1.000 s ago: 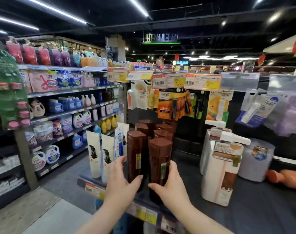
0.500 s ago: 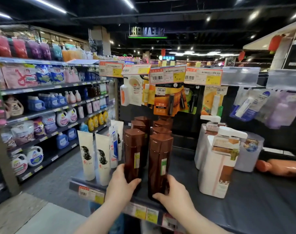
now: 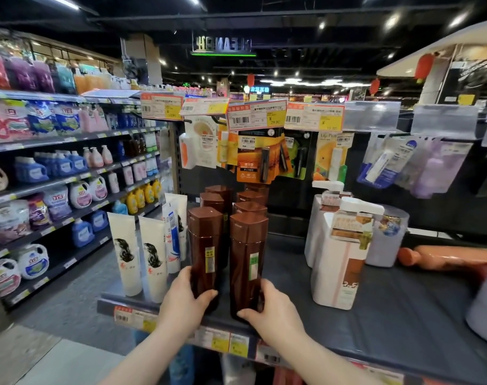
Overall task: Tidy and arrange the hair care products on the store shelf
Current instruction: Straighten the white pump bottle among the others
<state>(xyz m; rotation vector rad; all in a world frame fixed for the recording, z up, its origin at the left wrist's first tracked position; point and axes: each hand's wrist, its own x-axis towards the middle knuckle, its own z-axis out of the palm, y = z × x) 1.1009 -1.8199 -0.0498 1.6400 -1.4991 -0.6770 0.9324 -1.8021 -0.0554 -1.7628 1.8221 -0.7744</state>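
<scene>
Two white tubes (image 3: 138,257) stand upright at the left end of the shelf (image 3: 389,315), near its front edge. Just right of them, at the shelf's front edge, the left hand (image 3: 181,304) grips the base of the left bottle (image 3: 204,245), with the thumb across the front and the fingers round the left side. The right hand (image 3: 275,312) grips the base of the right bottle (image 3: 247,245), with the thumb low on the front and the fingers round the right side. Both brown bottles stand upright on the shelf with a narrow gap between them. The rear bottles (image 3: 214,201) stand in two rows toward the shelf's back. White pump bottles (image 3: 339,262) stand mid-shelf. An orange bottle (image 3: 447,258) lies on its side toward the shelf's right end.
</scene>
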